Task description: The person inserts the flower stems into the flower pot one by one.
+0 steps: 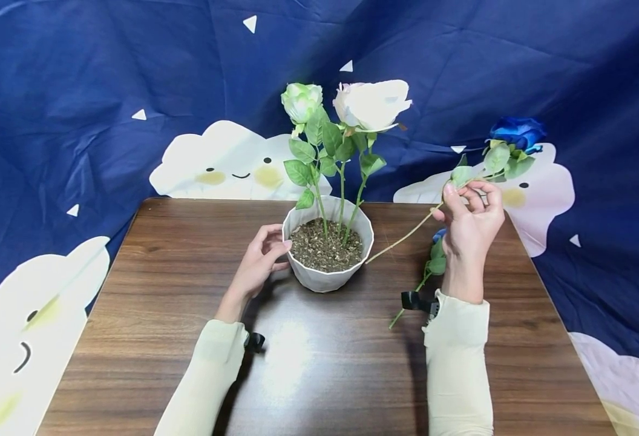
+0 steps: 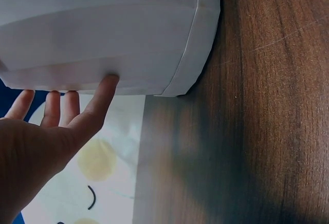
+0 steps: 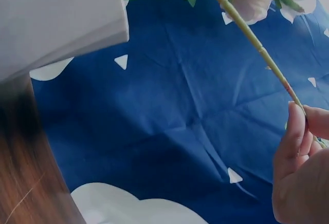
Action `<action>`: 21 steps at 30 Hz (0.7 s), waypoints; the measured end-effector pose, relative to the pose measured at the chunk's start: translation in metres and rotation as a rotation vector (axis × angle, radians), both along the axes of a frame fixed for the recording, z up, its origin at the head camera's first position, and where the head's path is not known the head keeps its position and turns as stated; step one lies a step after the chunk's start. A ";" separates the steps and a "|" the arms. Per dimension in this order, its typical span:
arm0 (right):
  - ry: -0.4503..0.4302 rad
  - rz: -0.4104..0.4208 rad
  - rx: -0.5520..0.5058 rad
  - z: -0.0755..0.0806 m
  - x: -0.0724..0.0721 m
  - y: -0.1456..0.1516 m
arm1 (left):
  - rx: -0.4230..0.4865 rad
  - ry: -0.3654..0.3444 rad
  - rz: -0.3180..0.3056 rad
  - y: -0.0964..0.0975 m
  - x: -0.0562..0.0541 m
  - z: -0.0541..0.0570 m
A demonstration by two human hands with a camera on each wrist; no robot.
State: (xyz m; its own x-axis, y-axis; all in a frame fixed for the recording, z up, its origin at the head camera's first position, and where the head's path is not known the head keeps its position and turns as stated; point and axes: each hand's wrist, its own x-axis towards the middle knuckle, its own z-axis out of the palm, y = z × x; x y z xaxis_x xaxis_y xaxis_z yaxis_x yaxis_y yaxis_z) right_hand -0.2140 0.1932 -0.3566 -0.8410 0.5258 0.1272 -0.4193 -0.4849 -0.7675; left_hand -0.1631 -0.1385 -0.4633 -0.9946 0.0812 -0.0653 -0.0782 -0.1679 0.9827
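A white flowerpot full of soil stands on the table. Planted in it are a green-white rose and a large white rose, with several leafy stems. My left hand rests against the pot's left side, fingertips touching the wall. To the right of the pot, my right hand pinches the stem of a blue rose between thumb and fingers. The bloom points up and right; the bare stem end slants down to near the pot's right rim.
A second blue rose lies on the brown wooden table, partly hidden by the right hand and wrist. Behind the table hangs a dark blue cloth with white clouds and triangles. Each wrist carries a black strap.
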 end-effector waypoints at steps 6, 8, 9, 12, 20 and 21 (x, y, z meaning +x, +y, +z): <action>0.045 -0.036 0.004 0.004 -0.001 -0.012 | -0.004 0.000 0.000 0.000 0.001 -0.001; 0.059 -0.054 0.031 0.005 -0.001 -0.018 | -0.003 -0.001 0.001 0.000 0.001 -0.001; 0.064 -0.063 0.053 0.005 -0.001 -0.022 | -0.002 0.000 0.001 0.000 0.001 -0.001; 0.081 -0.075 0.091 0.004 0.000 -0.032 | -0.005 0.000 0.004 -0.001 0.001 -0.001; 0.140 -0.104 0.206 -0.001 0.006 -0.055 | -0.010 -0.001 0.004 0.000 0.000 0.000; 0.151 -0.104 0.223 -0.001 0.006 -0.058 | -0.009 0.001 0.005 0.000 0.000 0.001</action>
